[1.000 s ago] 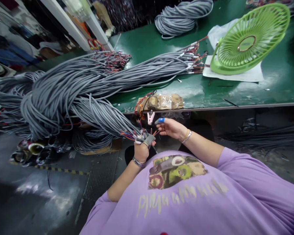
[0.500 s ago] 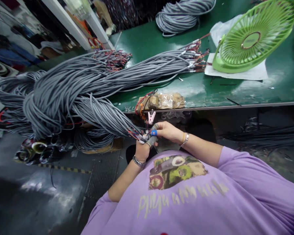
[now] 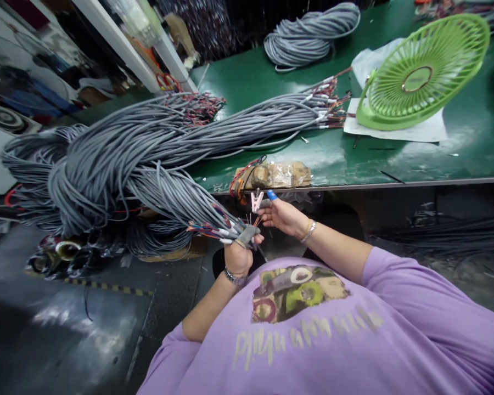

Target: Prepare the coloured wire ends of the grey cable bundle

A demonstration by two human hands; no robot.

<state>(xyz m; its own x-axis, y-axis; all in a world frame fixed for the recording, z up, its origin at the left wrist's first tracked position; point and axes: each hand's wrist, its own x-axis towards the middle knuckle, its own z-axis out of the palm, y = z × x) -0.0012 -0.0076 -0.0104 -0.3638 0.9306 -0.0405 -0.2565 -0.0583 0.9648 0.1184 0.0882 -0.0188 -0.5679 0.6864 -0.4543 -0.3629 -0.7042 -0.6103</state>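
My left hand [image 3: 239, 258], its fingers wrapped in grey, is closed around the stripped end of a grey cable; thin coloured wires [image 3: 256, 220] stick up from its grip. The large bundle of grey cables [image 3: 177, 192] hangs off the bench edge down to this hand, its coloured wire ends beside my fingers. To the right, my right hand [image 3: 286, 218] has its fingers apart and its blue-wrapped thumb raised. Those fingertips are close to the wires and to a pink clip [image 3: 256, 202] at the bench edge. I see nothing held in the right hand.
A wooden block [image 3: 286, 174] with tape and wires lies at the front edge of the green bench [image 3: 239, 68]. More grey cables [image 3: 271, 115] stretch across it. A green fan [image 3: 420, 77] stands on white paper at right, and a cable coil [image 3: 308, 35] lies behind.
My right hand has moved away from the left one, and its fingers have opened with the thumb up. My left hand still grips the cable, and wire ends now show above it.
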